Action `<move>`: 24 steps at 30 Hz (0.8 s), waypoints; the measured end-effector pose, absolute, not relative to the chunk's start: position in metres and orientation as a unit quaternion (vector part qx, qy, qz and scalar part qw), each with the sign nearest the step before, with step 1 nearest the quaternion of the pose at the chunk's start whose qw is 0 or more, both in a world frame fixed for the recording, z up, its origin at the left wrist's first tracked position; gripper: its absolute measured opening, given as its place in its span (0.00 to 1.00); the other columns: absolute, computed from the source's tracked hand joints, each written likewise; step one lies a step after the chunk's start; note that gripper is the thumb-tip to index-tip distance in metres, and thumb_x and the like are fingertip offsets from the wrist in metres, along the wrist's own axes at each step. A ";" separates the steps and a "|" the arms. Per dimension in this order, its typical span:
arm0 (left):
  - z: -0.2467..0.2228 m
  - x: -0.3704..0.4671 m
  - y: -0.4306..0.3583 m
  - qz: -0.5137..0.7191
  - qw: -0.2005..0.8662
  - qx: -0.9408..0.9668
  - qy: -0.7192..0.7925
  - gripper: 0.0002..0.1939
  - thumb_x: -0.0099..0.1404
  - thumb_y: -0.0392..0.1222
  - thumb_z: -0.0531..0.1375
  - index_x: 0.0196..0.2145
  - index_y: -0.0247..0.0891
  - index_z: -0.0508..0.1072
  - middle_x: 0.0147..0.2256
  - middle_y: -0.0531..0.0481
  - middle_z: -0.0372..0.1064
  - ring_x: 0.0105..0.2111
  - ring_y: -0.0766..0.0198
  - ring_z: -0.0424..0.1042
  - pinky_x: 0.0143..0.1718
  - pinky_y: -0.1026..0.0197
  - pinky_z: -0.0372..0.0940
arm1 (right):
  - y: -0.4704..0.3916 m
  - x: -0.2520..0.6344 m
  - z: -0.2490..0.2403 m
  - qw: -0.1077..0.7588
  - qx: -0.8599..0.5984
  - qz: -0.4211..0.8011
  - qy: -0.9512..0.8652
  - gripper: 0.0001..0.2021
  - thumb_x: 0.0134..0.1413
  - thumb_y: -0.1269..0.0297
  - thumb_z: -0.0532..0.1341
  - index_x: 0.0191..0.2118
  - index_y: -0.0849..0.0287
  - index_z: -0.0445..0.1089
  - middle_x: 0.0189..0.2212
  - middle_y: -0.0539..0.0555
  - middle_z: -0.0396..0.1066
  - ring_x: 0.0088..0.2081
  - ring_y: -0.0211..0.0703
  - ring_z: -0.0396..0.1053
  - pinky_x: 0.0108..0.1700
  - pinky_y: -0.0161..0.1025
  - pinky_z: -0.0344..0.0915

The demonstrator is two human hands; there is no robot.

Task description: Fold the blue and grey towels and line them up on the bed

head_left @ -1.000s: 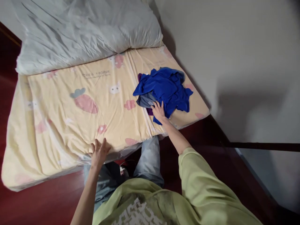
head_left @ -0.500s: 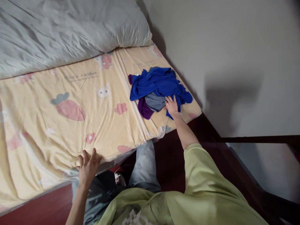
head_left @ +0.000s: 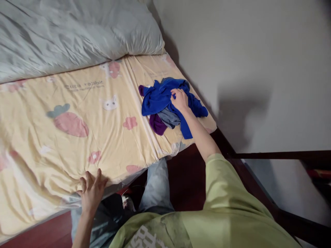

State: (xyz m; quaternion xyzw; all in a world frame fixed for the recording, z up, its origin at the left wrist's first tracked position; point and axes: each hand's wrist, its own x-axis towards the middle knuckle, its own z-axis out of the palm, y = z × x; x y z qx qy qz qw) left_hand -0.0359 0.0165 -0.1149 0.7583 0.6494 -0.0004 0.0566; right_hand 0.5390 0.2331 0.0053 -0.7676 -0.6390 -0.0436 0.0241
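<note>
Head view: right hand [head_left: 179,100] has moved up since half a second ago, from the near edge of the clothes pile to the top of it. It now sits on the blue garment [head_left: 165,97], fingers curled down into the cloth. Looks like a loose grip on a fold, though I can't tell whether anything is pinched between the fingertips. A second ago the same hand lay flat and open at the pile's front edge, so it has gone from pressing to gathering.

The pile has shifted a little too. A grey piece [head_left: 169,118] and a purple piece [head_left: 157,123] now stick out further from under the blue at the near side. The heap lies on the far right part of the yellow printed mattress [head_left: 77,137], close to the wall [head_left: 245,51], just right of the mattress seam.

Left hand [head_left: 91,192] is roughly where it was: open, fingers spread, palm pressed on the mattress's near edge, holding nothing. Reads as a brace while the body leans across.

Grey duvet [head_left: 64,34] lies bunched at the far end, well apart from both hands.

My read: the blue garment is what's being worked, and it isn't lifted yet.
</note>
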 end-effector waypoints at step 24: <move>-0.100 -0.053 0.009 0.083 0.195 0.742 0.636 0.22 0.71 0.46 0.56 0.57 0.38 0.78 0.64 0.31 0.64 0.65 0.35 0.63 0.58 0.33 0.66 | 0.172 0.496 0.391 0.618 -0.576 -0.273 -0.461 0.28 0.67 0.69 0.56 0.19 0.50 0.40 0.20 0.43 0.42 0.25 0.26 0.51 0.29 0.25 0.52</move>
